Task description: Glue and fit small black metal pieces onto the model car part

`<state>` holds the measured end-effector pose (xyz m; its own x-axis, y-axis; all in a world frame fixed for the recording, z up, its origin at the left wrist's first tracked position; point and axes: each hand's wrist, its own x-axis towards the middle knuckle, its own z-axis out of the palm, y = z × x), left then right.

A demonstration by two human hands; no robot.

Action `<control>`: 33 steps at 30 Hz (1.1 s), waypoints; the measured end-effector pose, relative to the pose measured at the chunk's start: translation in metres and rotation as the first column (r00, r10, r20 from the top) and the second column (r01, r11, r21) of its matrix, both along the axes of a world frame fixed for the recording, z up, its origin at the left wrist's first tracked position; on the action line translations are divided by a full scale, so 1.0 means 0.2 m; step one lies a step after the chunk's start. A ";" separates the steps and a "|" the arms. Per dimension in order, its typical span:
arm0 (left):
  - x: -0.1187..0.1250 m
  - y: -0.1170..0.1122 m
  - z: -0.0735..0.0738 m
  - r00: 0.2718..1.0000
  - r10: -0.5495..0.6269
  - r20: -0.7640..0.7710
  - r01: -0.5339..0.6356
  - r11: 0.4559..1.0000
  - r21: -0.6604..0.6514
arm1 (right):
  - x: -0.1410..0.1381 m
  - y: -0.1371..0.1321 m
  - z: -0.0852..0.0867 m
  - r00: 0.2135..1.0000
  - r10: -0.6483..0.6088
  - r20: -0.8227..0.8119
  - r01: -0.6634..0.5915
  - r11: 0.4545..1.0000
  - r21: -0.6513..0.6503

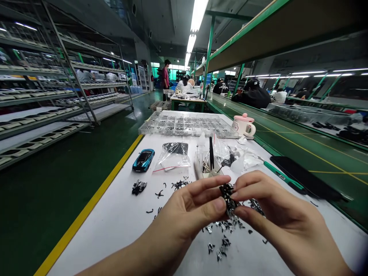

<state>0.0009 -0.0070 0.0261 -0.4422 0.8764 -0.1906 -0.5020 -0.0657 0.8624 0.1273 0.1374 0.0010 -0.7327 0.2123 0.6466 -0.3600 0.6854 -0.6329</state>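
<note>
Between my two hands is a small black part with shiny spots (228,199), held above the white table (109,234). My left hand (192,211) grips it from the left between thumb and fingers. From the right, the thumb and fingertips of my right hand (267,207) pinch its other side. Under and around the hands lie many small black and silver pieces (224,243), loose and in heaps. A small cluster of similar parts (139,187) sits at the left, below a blue toy car (143,160).
Behind the hands stands a holder with tweezers (211,153). Farther back are a plastic bag with black parts (174,155), a clear compartment box (186,124) and a lidded pink-and-white mug (243,124). A green cutter-like tool (283,176) and black pouch (304,178) lie right. Co-workers sit beyond.
</note>
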 end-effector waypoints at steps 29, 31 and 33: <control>0.08 -0.03 -0.08 0.969 0.012 0.247 -0.017 1.000 0.015 | -0.01 -0.06 -0.02 1.000 -0.026 0.015 0.028 0.989 -0.143; 0.08 -0.03 -0.08 0.967 0.012 0.255 -0.012 1.000 0.002 | -0.01 -0.06 -0.02 0.999 -0.045 0.022 0.048 0.986 -0.157; 0.08 -0.03 -0.08 0.966 0.004 0.259 -0.002 1.000 -0.007 | -0.01 -0.07 -0.02 0.999 -0.049 0.023 0.052 0.987 -0.150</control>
<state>0.0167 -0.0138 0.0102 -0.3797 0.8734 -0.3050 -0.7080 -0.0621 0.7035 0.1248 0.1241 -0.0020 -0.7308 0.3432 0.5900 -0.3139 0.5985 -0.7371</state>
